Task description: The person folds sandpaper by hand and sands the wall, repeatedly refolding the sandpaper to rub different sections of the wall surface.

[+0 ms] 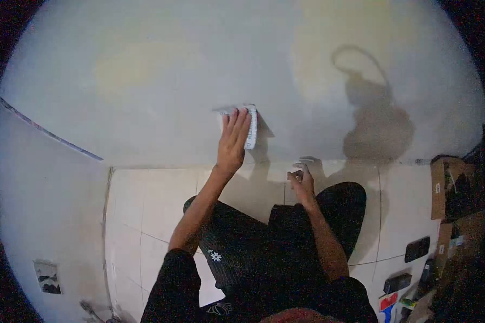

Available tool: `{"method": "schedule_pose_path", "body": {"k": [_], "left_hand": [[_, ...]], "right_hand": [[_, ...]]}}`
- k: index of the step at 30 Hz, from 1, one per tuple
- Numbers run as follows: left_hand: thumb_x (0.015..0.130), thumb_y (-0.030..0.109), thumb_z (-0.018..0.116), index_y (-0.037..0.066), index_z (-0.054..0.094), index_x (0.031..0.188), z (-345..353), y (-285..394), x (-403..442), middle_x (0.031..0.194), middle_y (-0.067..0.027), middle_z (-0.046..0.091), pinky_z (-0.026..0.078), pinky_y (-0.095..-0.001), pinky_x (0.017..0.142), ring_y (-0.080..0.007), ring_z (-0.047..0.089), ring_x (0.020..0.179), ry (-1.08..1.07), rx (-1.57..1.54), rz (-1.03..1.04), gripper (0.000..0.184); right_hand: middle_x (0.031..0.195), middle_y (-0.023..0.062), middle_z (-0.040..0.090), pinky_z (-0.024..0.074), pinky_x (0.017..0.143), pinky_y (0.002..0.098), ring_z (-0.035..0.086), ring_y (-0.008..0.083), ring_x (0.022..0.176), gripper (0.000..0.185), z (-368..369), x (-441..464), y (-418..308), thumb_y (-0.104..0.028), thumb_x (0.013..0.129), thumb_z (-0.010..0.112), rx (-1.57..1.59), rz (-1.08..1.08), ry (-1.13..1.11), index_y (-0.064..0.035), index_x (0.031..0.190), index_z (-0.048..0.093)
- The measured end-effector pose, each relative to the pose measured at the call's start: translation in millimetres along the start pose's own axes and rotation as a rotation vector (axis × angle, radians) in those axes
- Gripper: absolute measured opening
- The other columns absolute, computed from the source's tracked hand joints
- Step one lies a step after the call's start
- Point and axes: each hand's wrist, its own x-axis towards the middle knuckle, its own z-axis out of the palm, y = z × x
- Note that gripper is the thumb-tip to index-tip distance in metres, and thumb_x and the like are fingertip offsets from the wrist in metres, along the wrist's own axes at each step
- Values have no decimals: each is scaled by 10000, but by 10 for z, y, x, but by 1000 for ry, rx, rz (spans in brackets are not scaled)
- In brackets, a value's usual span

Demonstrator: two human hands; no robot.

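Note:
Against the wall (188,97), my left hand (233,141) lies with its fingers pressed on a folded white sheet with printed lettering, which looks like sandpaper (251,129). The sheet's edges stick out on both sides of the fingers, and a greyish flap shows at the upper left. Lower and to the right, my right hand (304,184) is loosely curled near the foot of the wall, above my knee. Something pale shows by its fingertips, too small to name.
Yellowish patches (121,70) mark the wall. Pale tiles (151,199) cover the floor. At the right stand cardboard boxes (440,188), with a phone-like dark object (417,249), another dark item (397,283) and a red-and-blue tool (388,306) nearby. A side wall (48,204) rises at left.

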Motion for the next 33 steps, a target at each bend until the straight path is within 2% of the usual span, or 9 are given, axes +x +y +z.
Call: {"method": "schedule_pose_path", "body": {"k": [3, 6, 12, 15, 20, 23, 26, 29, 33], "left_hand": [[844, 31, 477, -19, 406, 1364, 58, -59, -80, 1459, -171, 362, 231, -549, 1111, -347, 308, 1372, -347, -64, 239, 528], [821, -31, 433, 4, 362, 1396, 63, -153, -102, 1485, -165, 323, 203, -526, 1132, -377, 280, 1379, -129, -22, 39, 581], [872, 32, 451, -9, 391, 1370, 239, 39, -44, 1456, -182, 364, 237, -548, 1110, -372, 320, 1361, -324, -192, 290, 503], [813, 5, 523, 10, 419, 1363, 281, 193, -32, 1464, -133, 363, 270, -481, 1124, -287, 323, 1370, -42, -32, 37, 559], [839, -22, 475, -4, 440, 1346, 300, 94, 13, 1441, -158, 390, 267, -524, 1108, -336, 366, 1337, -261, -185, 239, 508], [878, 67, 475, -13, 439, 1344, 306, 197, 4, 1418, -184, 416, 275, -511, 1104, -362, 374, 1326, 118, -137, -35, 474], [881, 38, 460, -23, 446, 1338, 250, 38, -67, 1417, -196, 413, 287, -524, 1089, -380, 365, 1331, -186, -12, 92, 461], [911, 51, 421, -20, 439, 1346, 175, 33, 12, 1418, -189, 415, 275, -520, 1097, -370, 356, 1339, 243, 14, -141, 441], [920, -2, 358, -19, 426, 1359, 119, 208, -32, 1410, -208, 417, 250, -532, 1106, -377, 353, 1340, -43, -120, -35, 444]], "right_hand": [[752, 62, 610, 451, 545, 308, 559, 142, 605, 370, -13, -38, -50, -145, 823, 685, -62, -43, 14, -87, 1144, 510], [747, 62, 612, 443, 495, 292, 538, 118, 570, 322, -45, -3, -5, -104, 849, 647, -93, -91, 50, -66, 1136, 504], [732, 54, 584, 441, 517, 287, 522, 112, 572, 324, -16, 64, 61, -98, 843, 650, -117, -17, 13, -70, 1131, 503], [743, 58, 587, 445, 532, 290, 528, 120, 581, 331, -30, -5, 107, -105, 840, 654, -90, -61, 30, -68, 1132, 501], [770, 81, 613, 462, 575, 311, 553, 147, 603, 338, -35, 50, 147, -138, 847, 647, -133, -97, 40, -57, 1140, 498], [781, 93, 620, 468, 607, 316, 569, 165, 625, 348, -58, -48, -20, -156, 849, 644, -54, 40, -11, -45, 1145, 500], [778, 98, 623, 468, 621, 312, 580, 173, 643, 350, -52, -14, -13, -152, 850, 640, -105, -104, -1, -34, 1148, 499], [768, 96, 628, 462, 615, 310, 584, 170, 654, 333, -23, -53, -50, -128, 854, 631, -201, -95, 39, -40, 1147, 499], [775, 92, 636, 466, 614, 312, 589, 162, 662, 312, -26, -85, -67, -101, 863, 623, -148, -97, -8, -50, 1145, 502]]}}
